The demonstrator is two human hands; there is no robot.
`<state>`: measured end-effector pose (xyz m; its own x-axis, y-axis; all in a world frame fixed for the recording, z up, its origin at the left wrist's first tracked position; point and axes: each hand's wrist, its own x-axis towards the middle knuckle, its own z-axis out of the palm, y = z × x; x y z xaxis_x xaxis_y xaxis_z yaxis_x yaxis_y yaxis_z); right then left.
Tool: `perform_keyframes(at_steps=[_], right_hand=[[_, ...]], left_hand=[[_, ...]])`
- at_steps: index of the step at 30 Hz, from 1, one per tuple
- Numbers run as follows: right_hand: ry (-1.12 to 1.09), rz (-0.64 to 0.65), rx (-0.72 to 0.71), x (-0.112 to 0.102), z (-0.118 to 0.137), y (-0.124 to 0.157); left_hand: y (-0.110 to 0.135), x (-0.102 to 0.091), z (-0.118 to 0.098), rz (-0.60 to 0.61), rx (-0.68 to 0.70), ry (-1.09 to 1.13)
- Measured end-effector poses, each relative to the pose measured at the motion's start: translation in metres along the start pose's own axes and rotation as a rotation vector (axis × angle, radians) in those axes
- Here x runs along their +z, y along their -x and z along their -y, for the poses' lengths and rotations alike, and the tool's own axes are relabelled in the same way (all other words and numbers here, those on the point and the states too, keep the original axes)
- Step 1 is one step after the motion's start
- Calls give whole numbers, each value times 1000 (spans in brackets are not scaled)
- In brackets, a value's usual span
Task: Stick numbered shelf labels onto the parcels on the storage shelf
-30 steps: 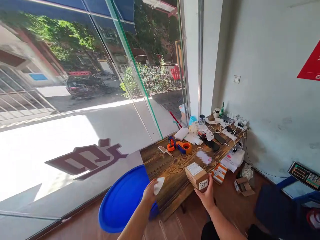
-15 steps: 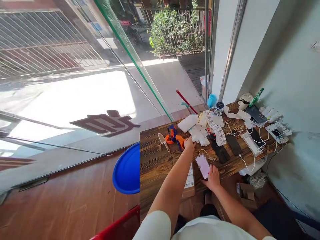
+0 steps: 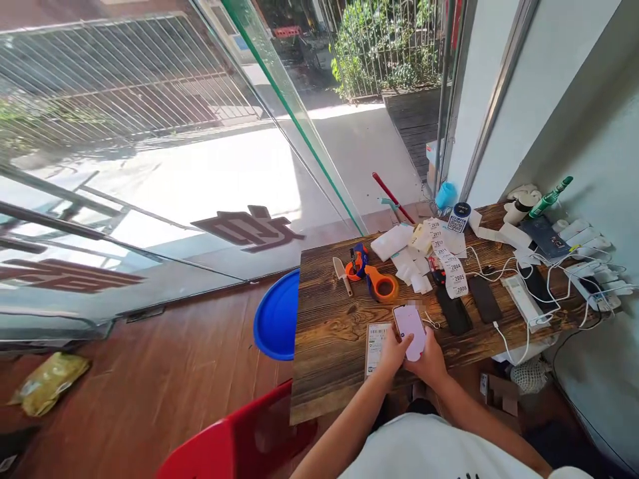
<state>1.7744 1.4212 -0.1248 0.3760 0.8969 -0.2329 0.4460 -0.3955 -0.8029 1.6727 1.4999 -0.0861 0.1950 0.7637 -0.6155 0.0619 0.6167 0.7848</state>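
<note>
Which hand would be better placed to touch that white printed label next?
Probably the left hand: it is right beside the white printed label, overlapping its edge in view. The right hand is farther off, at the other side of the phone.

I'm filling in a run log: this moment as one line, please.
Left hand: holds phone | Right hand: holds phone | Left of phone: labelled box | Farther back: knife, numbered label strip

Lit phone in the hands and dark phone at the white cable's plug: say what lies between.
In the head view, a looped cord and a flat black slab, possibly another phone, lie between the lit phone and the dark phone.
</note>
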Motion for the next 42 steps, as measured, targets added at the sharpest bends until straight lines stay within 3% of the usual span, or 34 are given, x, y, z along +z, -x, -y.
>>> perform_keyframes(at_steps=[4,7,17,22,26,30,33,42], right_hand=[[-46,-40,-17,-8,32,10],[-57,-57,-19,-10,50,21],[-72,-61,-115,13,86,67],[-218,19,-84,19,100,81],[-511,93,-105,24,114,97],[-788,177,19,34,128,106],[-837,221,87,40,131,108],[-834,140,86,54,124,118]], left_hand=[[21,-13,-11,168,-11,68],[29,-30,-24,218,-26,113],[46,-68,-47,35,-16,177],[67,-86,-45,40,-11,215],[87,-98,-43,63,32,244],[100,-104,-45,98,51,272],[104,-107,-45,105,54,288],[112,-124,-38,82,18,288]])
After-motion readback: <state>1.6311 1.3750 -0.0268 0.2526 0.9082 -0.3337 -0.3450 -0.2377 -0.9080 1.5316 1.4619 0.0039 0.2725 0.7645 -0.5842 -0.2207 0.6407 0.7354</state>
